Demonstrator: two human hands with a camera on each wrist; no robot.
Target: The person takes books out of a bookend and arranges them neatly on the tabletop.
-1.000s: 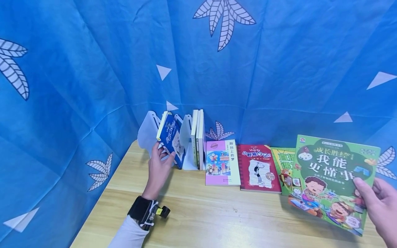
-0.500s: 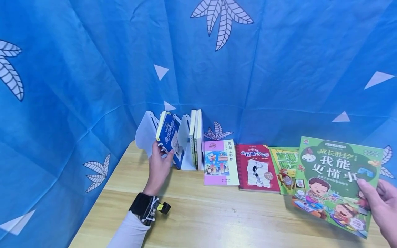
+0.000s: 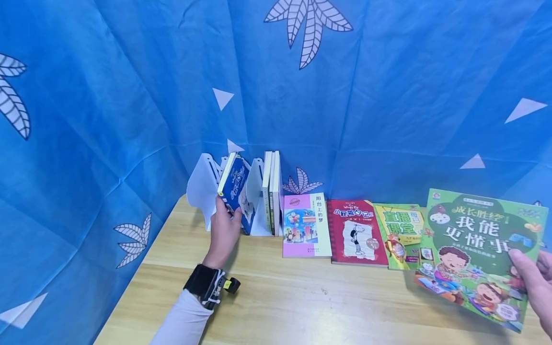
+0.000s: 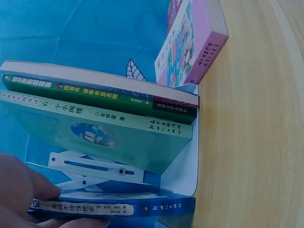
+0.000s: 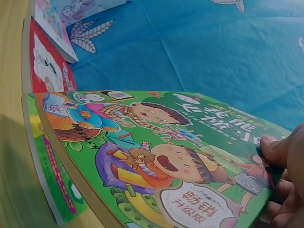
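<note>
My left hand (image 3: 224,235) grips a blue book (image 3: 237,187) at its near edge, thumb on the cover side. This book leans in a white bookend rack (image 3: 201,182), between two of its plates. In the left wrist view, thumb and fingers lie on either side of the blue spine (image 4: 156,207). At the right, my right hand (image 3: 536,282) pinches a green picture book (image 3: 478,249) by its right edge, thumb on the front cover. It is held tilted above the table, overlapping a yellow-green book (image 3: 398,235) in the right wrist view.
Several thin books (image 3: 271,191) stand upright in the rack's right part. A pink-and-cream book (image 3: 306,225) and a red book (image 3: 358,232) lie in a row to its right on the wooden table (image 3: 276,297). A blue patterned curtain (image 3: 388,96) hangs behind.
My right hand has moved rightward with the green picture book, showing more of the yellow-green book. My left hand keeps its hold on the blue book, nearly still.
</note>
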